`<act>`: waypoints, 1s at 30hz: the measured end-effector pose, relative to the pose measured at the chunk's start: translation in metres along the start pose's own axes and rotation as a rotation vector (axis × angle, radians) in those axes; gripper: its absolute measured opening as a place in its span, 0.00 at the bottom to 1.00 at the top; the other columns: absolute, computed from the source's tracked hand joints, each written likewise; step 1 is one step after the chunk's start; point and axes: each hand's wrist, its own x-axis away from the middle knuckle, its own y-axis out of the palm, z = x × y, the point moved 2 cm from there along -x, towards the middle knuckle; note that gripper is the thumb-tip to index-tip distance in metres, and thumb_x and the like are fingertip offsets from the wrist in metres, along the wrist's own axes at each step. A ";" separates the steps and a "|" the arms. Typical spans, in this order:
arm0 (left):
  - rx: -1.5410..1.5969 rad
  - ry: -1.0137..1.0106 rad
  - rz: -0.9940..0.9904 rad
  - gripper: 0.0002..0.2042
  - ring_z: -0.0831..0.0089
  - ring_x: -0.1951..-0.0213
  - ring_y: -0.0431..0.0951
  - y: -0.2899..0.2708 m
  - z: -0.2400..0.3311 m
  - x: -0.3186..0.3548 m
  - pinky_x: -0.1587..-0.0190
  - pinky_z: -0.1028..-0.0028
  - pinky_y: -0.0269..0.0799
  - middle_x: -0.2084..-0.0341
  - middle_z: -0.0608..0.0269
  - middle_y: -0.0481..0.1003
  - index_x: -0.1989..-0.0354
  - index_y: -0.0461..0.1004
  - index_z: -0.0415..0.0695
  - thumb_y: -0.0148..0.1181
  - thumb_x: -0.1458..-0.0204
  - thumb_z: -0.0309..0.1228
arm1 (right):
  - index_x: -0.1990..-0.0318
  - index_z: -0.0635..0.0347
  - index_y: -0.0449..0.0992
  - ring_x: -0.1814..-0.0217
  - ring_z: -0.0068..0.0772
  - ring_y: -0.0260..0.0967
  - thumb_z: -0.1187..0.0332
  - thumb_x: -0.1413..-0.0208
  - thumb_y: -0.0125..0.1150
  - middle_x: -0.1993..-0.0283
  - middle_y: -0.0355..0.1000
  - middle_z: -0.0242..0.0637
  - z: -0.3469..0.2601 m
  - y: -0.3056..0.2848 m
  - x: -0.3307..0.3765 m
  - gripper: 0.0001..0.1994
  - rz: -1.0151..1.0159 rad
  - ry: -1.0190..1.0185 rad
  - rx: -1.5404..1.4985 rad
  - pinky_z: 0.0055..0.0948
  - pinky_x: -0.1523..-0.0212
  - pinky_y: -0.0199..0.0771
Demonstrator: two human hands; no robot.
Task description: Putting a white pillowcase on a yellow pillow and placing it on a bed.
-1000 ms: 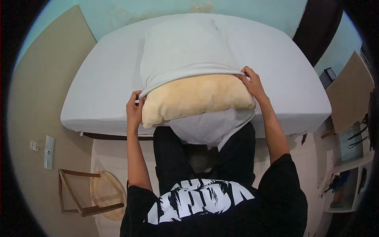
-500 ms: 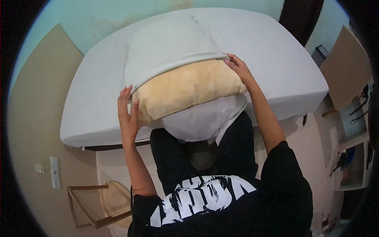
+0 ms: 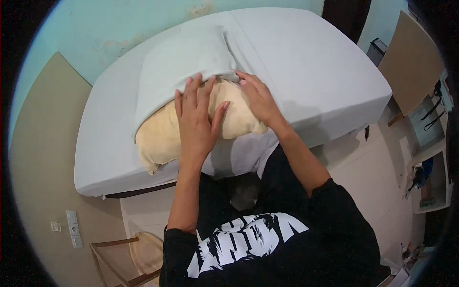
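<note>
A yellowish pillow [image 3: 160, 134] lies at the near edge of the bed, its far part inside a pale pillowcase [image 3: 179, 62]. The near part of the pillow sticks out of the pillowcase opening, its left corner pointing down toward me. My left hand [image 3: 197, 115] rests over the middle of the pillow, fingers spread, their tips at the pillowcase hem. At the right end of the opening, my right hand [image 3: 260, 100] pinches the hem between thumb and fingers, its palm beside the pillow's right side. The pillow's far end is hidden inside the pillowcase.
The bed has a white sheet [image 3: 306, 62], and more white cloth [image 3: 234, 155] hangs between the pillow and my knees. A tan board [image 3: 43, 143] stands at the left, above a wooden frame [image 3: 114, 258] on the floor. Shelves [image 3: 435, 177] stand at the right.
My left hand has left the pillow's left corner and moved right onto its middle. The pillow and pillowcase have turned and shifted left in view. My right hand stays at the right end of the hem.
</note>
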 end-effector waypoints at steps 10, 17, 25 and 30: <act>-0.021 0.017 0.000 0.24 0.60 0.43 0.65 0.035 0.003 0.010 0.34 0.58 0.47 0.47 0.53 0.66 0.41 0.65 0.45 0.56 0.45 0.39 | 0.50 0.61 0.73 0.51 0.30 0.67 0.73 0.44 0.57 0.51 0.68 0.34 0.015 -0.050 -0.010 0.14 -0.144 -0.345 0.258 0.29 0.46 0.67; 0.035 0.001 -0.014 0.20 0.60 0.47 0.67 0.033 0.004 0.013 0.38 0.59 0.51 0.53 0.54 0.69 0.44 0.68 0.44 0.55 0.45 0.33 | 0.64 0.64 0.68 0.59 0.39 0.65 0.78 0.55 0.61 0.65 0.66 0.40 0.019 -0.045 0.014 0.11 -0.077 -0.319 0.382 0.33 0.54 0.67; -0.053 0.037 0.008 0.16 0.61 0.52 0.69 0.033 0.015 -0.004 0.43 0.62 0.57 0.59 0.54 0.70 0.51 0.74 0.43 0.57 0.50 0.26 | 0.60 0.62 0.70 0.60 0.43 0.64 0.78 0.56 0.60 0.66 0.64 0.41 0.007 -0.038 0.010 0.13 -0.026 -0.357 0.396 0.36 0.56 0.66; -0.117 0.140 -0.001 0.13 0.64 0.58 0.72 0.033 0.007 -0.026 0.52 0.66 0.65 0.64 0.61 0.72 0.58 0.76 0.45 0.60 0.54 0.27 | 0.60 0.62 0.72 0.58 0.43 0.67 0.78 0.56 0.61 0.64 0.65 0.41 0.002 -0.036 0.008 0.13 -0.064 -0.473 0.424 0.37 0.57 0.69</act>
